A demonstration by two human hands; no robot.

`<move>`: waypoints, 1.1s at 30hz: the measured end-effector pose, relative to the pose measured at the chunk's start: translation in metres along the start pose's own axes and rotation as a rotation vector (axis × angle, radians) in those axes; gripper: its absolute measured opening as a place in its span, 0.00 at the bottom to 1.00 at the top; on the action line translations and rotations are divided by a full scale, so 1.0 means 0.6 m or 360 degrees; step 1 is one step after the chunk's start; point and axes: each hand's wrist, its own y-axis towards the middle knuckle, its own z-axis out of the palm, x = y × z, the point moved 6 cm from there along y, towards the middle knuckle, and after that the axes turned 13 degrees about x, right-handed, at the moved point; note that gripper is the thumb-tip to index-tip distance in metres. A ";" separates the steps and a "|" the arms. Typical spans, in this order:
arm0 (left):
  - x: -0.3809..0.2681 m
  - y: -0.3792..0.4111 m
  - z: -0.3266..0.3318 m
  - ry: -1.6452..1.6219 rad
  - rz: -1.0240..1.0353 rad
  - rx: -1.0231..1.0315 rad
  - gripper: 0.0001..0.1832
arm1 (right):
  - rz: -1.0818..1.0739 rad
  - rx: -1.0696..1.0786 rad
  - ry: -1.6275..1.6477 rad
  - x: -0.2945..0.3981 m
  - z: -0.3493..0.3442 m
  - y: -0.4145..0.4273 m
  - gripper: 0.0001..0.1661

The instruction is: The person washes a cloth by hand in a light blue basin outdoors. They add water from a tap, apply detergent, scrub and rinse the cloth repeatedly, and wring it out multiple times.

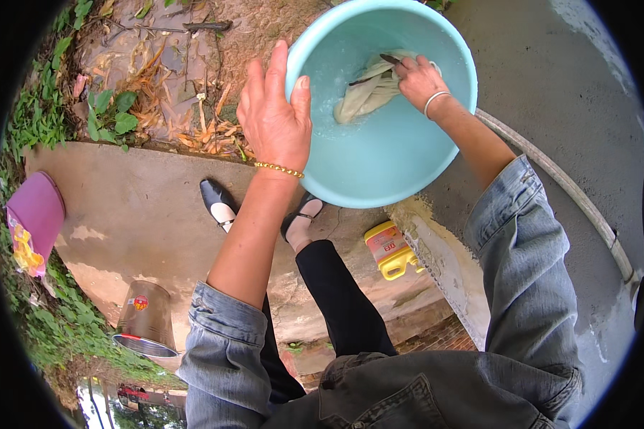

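A large pale-blue plastic basin holds shallow water, with a wet, cream-coloured cloth bunched up in it. My right hand, with a white bangle at its wrist, is closed on the far end of the cloth. Dark strips show on the cloth near my fingers; whether they are trim or something separate is unclear. At the basin's left rim is my left hand, wearing a gold bead bracelet. Its fingers are straight and spread outside the rim, and its thumb overlaps the rim. Contact there is hard to judge.
A yellow jug with a label lies by a rough concrete edge. A pale hose or pipe curves across grey concrete at right. Left are a metal bucket and a purple container. Plants and peelings border the path.
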 end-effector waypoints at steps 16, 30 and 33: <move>0.009 -0.002 -0.001 -0.0201 -0.0078 -0.0107 0.27 | 0.0345 -0.0083 0.0972 -0.025 -0.006 -0.225 0.11; 0.018 -0.002 0.003 -0.0414 0.0039 -0.0146 0.25 | -0.0414 -0.0811 0.3524 0.117 -0.165 -0.017 0.26; 0.012 0.004 0.004 -0.0449 0.0111 -0.0126 0.24 | -0.0124 -0.1238 0.2142 0.141 -0.170 0.042 0.22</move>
